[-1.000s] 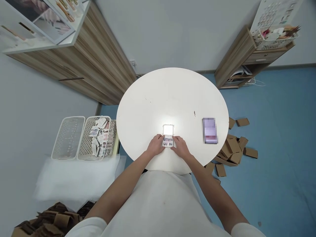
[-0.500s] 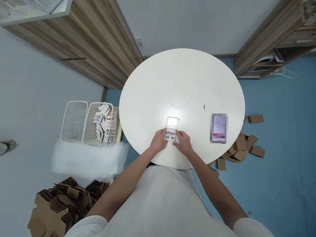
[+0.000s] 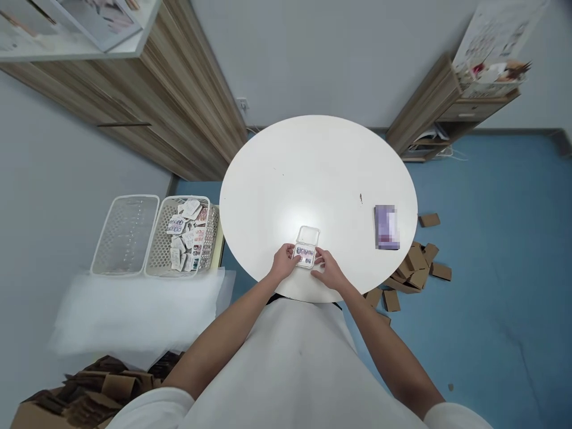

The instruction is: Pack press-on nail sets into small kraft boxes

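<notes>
Case [image 3: 306, 251] | left hand [image 3: 282, 263]: grip clamped on it | right hand [image 3: 331, 272] (curled alongside): grip apart

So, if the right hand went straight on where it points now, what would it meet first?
Most likely the small open box, at its right edge; the right hand is so close that I cannot tell whether they already touch.

Grey wall [image 3: 313, 65], blue floor [image 3: 500, 250], white table [image 3: 326, 155]
</notes>
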`<state>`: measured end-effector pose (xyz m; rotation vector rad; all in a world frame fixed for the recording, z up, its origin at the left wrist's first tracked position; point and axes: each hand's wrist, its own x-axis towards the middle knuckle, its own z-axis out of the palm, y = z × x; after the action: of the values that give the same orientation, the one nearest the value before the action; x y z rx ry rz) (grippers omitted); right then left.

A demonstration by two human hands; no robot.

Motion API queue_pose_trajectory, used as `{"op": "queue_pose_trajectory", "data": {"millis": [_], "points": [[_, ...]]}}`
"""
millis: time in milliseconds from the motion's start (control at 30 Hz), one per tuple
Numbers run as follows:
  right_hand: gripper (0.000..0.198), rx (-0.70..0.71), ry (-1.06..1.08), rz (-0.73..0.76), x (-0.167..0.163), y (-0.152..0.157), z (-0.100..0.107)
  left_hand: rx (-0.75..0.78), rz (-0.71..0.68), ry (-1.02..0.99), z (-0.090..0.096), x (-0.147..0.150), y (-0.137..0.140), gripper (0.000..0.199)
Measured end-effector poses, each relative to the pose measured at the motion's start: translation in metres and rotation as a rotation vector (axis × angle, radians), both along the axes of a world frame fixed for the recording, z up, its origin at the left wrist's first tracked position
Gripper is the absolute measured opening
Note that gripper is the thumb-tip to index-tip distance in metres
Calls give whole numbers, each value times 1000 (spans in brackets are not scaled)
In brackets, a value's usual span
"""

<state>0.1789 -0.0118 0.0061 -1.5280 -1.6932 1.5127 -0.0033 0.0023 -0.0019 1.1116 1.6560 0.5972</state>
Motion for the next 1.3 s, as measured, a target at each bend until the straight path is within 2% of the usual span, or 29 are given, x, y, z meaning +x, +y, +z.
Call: {"op": "queue_pose_trajectory", "data": {"millis": [133,267,367,533,700,833,1133,1300], "points": [[66,70,109,-61,-16,-21,13,53,26,-134,12,-18,-14,33],[59,142,196,-163,-30,-33,24,84,47,-368,30,-32,-21,33],[58,157,243,-204,-38,-38,31,61,31,-512,44,-43,-22,32],[57,126,351,-284,-45,-46,45,21,7,-613,57,-56,-25,34],[52,-68,536,-506,-51,-51,62,5,17,-708,59,-58,-35,36],[51,-185,639,-542,-57,-54,65,-70,-31,-772,58,-55,-46,36],[52,-74,555,-565,-66,-55,60,-177,-21,-886,55,-60,-53,40],[48,-99,566,-507,-73,-56,66,-207,25,-917,54,-61,-55,39]]}}
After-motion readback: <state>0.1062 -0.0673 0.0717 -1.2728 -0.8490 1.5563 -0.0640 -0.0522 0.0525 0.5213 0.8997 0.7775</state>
